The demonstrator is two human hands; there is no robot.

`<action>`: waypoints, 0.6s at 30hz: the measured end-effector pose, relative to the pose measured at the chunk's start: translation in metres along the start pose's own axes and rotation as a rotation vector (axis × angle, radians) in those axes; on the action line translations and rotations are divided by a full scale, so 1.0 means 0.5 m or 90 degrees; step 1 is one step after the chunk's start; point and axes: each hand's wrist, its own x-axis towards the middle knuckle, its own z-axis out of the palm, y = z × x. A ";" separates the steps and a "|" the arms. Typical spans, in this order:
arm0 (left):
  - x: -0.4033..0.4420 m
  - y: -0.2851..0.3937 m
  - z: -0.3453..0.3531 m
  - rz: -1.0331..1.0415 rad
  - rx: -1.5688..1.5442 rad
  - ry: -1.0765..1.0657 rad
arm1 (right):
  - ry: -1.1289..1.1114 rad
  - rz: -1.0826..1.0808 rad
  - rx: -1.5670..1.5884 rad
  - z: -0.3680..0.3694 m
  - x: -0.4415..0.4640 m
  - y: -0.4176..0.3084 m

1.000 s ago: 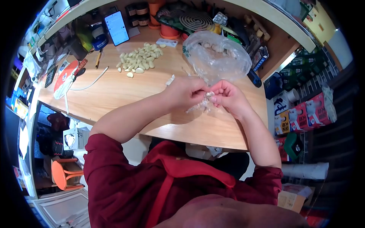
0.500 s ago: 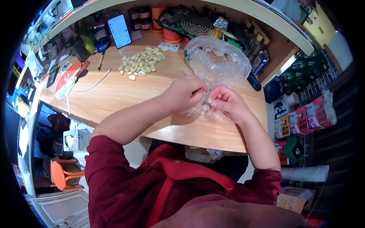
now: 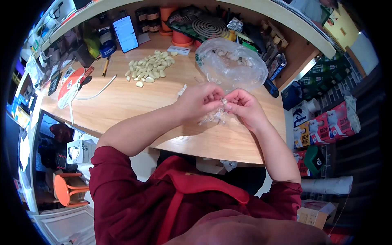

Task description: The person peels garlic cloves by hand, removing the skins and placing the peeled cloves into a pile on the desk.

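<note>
Over the right part of the wooden table, my left hand (image 3: 203, 99) and my right hand (image 3: 244, 107) meet, fingertips pinched on a small garlic clove (image 3: 223, 101) with papery skin. Both hands are closed around it, and much of it is hidden by the fingers. Below them lies a loose heap of garlic skins (image 3: 214, 117). A pile of peeled garlic cloves (image 3: 150, 67) is spread on the table to the far left of the hands. Just beyond my hands rests a clear plastic bag (image 3: 232, 67) with unpeeled garlic inside.
A phone (image 3: 125, 34) leans upright at the back of the table (image 3: 134, 98). A white cable (image 3: 98, 93), a pen (image 3: 106, 66) and a red-and-white disc (image 3: 70, 87) lie at the left. Pots, jars and a coil (image 3: 209, 27) line the back; a dark device (image 3: 271, 87) sits at the right.
My left hand has come across to my right hand, and the fingertips of both now meet at the garlic clove. The view has shifted slightly.
</note>
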 end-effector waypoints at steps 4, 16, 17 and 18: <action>-0.004 0.002 0.003 0.044 -0.005 0.002 | 0.014 -0.002 -0.056 0.002 -0.003 0.002; -0.002 0.002 0.010 -0.172 -0.354 -0.030 | 0.093 -0.107 -0.244 0.011 -0.001 0.014; -0.004 0.004 0.010 -0.176 -0.352 -0.023 | 0.106 -0.113 -0.238 0.013 -0.002 0.014; -0.001 0.005 0.007 -0.182 -0.353 -0.015 | 0.117 -0.116 -0.231 0.016 -0.001 0.012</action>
